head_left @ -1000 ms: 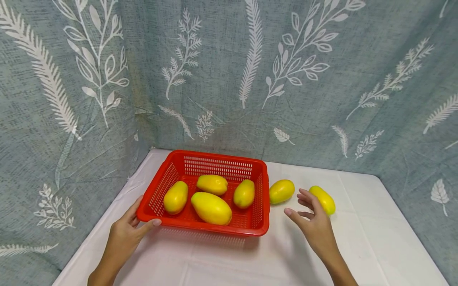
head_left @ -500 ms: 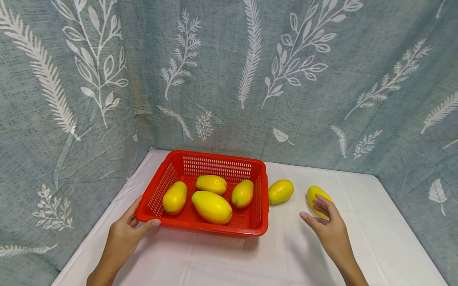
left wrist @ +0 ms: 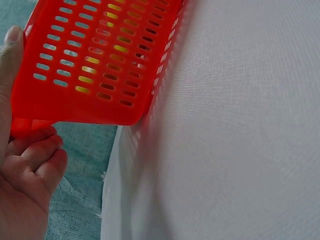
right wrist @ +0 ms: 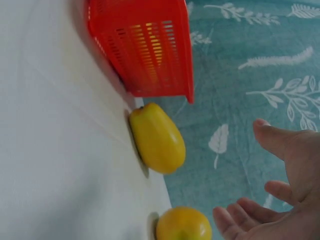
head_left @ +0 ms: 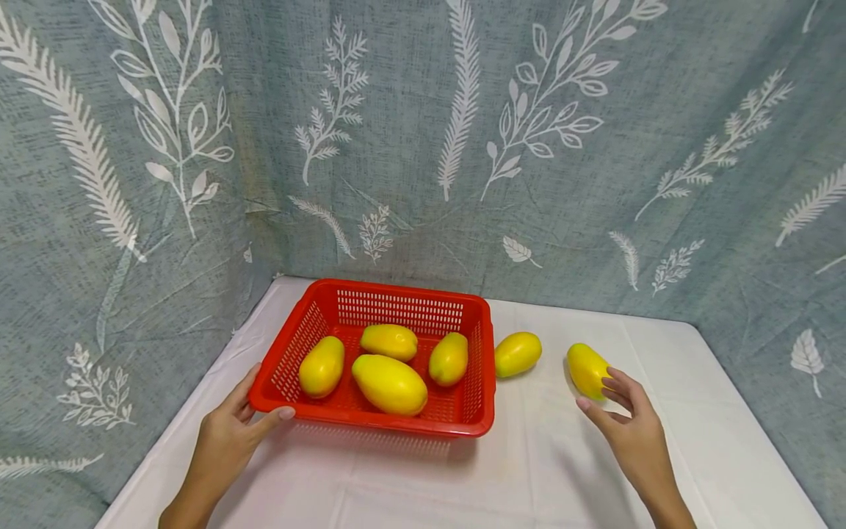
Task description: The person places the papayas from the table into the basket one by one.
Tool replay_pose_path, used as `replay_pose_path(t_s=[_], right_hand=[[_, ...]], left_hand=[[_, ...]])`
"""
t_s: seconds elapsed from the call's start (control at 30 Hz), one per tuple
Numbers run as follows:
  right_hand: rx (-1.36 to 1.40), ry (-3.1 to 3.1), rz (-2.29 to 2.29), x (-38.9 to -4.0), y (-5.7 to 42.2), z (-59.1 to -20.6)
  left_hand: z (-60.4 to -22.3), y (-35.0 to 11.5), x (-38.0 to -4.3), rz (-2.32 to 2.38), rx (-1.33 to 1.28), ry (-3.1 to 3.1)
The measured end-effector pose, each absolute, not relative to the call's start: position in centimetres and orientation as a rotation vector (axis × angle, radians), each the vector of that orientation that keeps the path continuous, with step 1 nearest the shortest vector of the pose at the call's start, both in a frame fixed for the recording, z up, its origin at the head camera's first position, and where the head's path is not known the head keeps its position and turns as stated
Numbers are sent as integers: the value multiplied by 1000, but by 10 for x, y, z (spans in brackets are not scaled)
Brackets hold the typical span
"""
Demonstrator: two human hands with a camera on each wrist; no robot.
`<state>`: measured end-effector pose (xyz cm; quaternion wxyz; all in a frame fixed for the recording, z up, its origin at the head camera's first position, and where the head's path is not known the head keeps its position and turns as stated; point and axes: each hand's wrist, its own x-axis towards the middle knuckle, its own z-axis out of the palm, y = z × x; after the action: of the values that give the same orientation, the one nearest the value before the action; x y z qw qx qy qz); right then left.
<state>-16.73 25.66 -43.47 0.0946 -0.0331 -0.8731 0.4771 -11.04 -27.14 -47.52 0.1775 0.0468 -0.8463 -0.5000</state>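
Note:
In the head view my left hand (head_left: 228,437) grips the near left corner of a red plastic basket (head_left: 370,421), thumb on the rim and fingers around the outside. Inside lie several yellow papayas, the largest papaya (head_left: 390,385) toward the front. My right hand (head_left: 634,437) is held with thumb and fingers spread, its fingertips right at the lower end of the far right papaya (head_left: 584,367) on the table. The right wrist view shows this hand (right wrist: 295,195) holding nothing. Another papaya (head_left: 518,354) lies between that one and the basket's right wall.
A white cloth (head_left: 529,470) covers the table. Blue-green curtains (head_left: 410,242) with white leaf prints hang behind it and along both sides. The basket stands toward the left, near the back curtain.
My right hand has moved to the right, from between the two loose papayas to the lower end of the far right one. My left hand keeps its grip on the basket.

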Motion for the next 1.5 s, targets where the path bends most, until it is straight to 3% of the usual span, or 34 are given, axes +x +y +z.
replay_pose_path(t_s=[1.5], right_hand=[[-249, -2649, 1224, -216, 272, -468]], left_hand=[[-475, -271, -110, -1446, 175, -2405]])
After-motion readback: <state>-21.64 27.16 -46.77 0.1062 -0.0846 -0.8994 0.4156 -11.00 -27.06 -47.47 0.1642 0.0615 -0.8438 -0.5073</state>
